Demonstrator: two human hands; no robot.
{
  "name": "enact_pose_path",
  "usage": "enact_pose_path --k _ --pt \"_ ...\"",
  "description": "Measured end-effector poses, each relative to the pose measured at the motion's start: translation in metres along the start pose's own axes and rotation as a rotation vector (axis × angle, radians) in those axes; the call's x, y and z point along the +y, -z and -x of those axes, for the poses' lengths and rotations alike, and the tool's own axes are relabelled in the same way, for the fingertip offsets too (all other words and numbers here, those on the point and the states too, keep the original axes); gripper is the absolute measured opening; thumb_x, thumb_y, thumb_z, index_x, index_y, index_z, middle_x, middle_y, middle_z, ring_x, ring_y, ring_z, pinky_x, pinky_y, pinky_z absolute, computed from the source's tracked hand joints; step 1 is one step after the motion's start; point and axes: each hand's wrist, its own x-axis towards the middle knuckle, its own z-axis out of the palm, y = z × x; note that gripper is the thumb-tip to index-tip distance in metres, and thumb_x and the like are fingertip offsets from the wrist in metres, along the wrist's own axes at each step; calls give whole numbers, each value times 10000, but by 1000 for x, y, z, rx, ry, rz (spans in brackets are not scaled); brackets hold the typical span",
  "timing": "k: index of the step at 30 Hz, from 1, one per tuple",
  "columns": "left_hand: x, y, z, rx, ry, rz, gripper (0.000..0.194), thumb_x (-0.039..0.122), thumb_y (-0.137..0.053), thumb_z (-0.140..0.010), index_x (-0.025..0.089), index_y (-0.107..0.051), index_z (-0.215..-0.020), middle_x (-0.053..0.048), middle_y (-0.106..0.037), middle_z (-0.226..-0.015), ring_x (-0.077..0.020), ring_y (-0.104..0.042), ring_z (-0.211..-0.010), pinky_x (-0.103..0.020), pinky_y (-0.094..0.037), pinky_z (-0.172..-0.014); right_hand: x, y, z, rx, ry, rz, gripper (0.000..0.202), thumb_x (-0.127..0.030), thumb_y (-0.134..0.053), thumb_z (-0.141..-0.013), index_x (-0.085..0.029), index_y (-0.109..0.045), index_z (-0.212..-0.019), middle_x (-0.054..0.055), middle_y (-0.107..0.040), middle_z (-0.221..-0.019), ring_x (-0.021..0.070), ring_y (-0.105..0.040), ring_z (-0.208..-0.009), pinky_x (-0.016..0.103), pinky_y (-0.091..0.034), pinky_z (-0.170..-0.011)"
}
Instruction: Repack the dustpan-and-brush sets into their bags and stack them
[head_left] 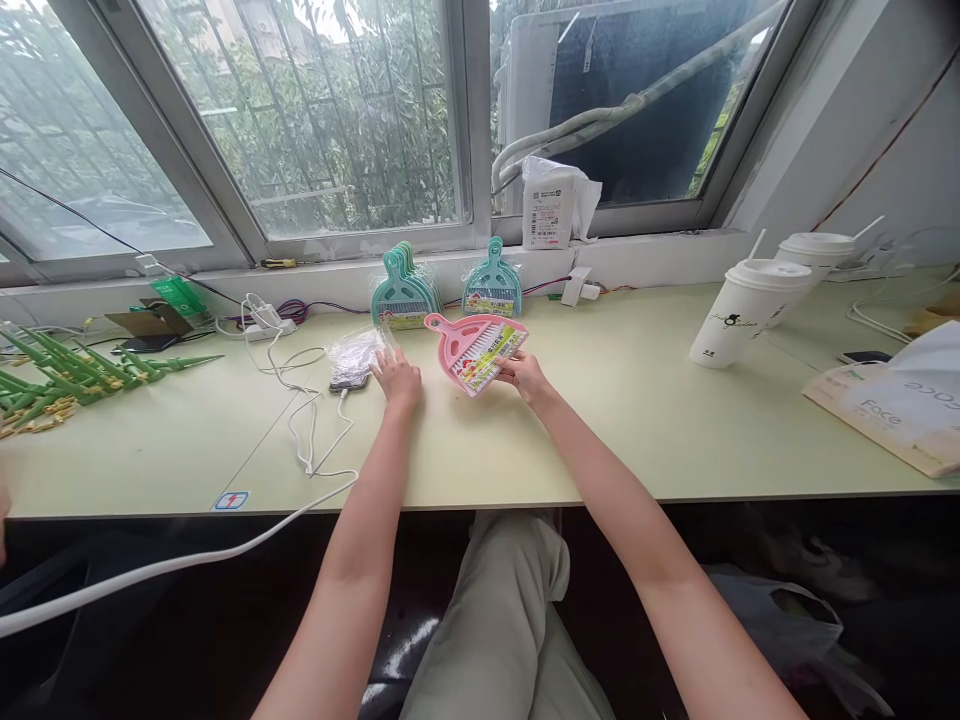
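A pink dustpan with a small brush and a colourful label is tilted over the desk, its right edge gripped by my right hand. My left hand lies with fingers spread at the right edge of clear plastic wrapping; a phone shows partly under that wrapping. Behind my hands, several green dustpans stand stacked against the sill, and a teal dustpan set in clear wrap stands to their right.
White cables run across the left of the desk, near green plant stalks. Two white cups with straws, the nearer one on the right, stand near a paper bag. A tissue pack stands on the sill.
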Motion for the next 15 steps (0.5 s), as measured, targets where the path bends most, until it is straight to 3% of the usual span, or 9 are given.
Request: enact_pose_path --k 3,5,7,9,12,15 --pt "2 -10 0 -259 -142 35 369 195 -445 -824 188 -606 -1156 -151 -559 -1294 -321 -416 -1285 -566 -161 -1101 -1 0 0 13 -1 4 122 -57 -641 -775 -134 -623 -868 69 -726 -919 172 -704 -787 366 -597 -825" --pt "8 -13 2 -323 -220 120 329 208 -430 -832 226 -651 -1075 -115 -633 -1183 -299 -521 -1168 -489 -296 -1048 -2 0 0 23 -6 5 123 -57 -643 -775 -134 -621 -868 69 -725 -921 169 -704 -790 360 -597 -821" --pt "15 -14 4 -317 -211 196 330 203 -422 -830 242 -661 -1055 -98 -681 -1045 -292 -583 -1043 -426 -399 -938 -2 1 0 38 -18 6 120 -52 -638 -776 -133 -621 -863 71 -727 -923 168 -705 -792 352 -600 -811" --pt "18 -12 6 -248 -200 219 337 200 -425 -834 243 -643 -1088 -93 -683 -995 -289 -581 -1018 -404 -422 -893 -2 4 -2 51 -30 11 119 -38 -624 -777 -128 -624 -855 74 -730 -913 170 -706 -787 343 -603 -794" --pt "17 -10 7 -130 -242 146 355 271 -507 -827 222 -594 -1168 -120 -623 -1146 -302 -491 -1157 -409 -410 -927 -1 8 -5 56 -48 44 128 -18 -612 -773 -120 -635 -846 79 -735 -886 172 -708 -775 325 -604 -770" --pt "12 -9 5 -172 -238 57 345 334 -566 -810 207 -622 -1126 -138 -585 -1215 -324 -470 -1179 -432 -410 -929 -1 12 -8 89 -82 85 138 2 -611 -758 -112 -636 -832 84 -736 -855 168 -707 -741 306 -604 -737"
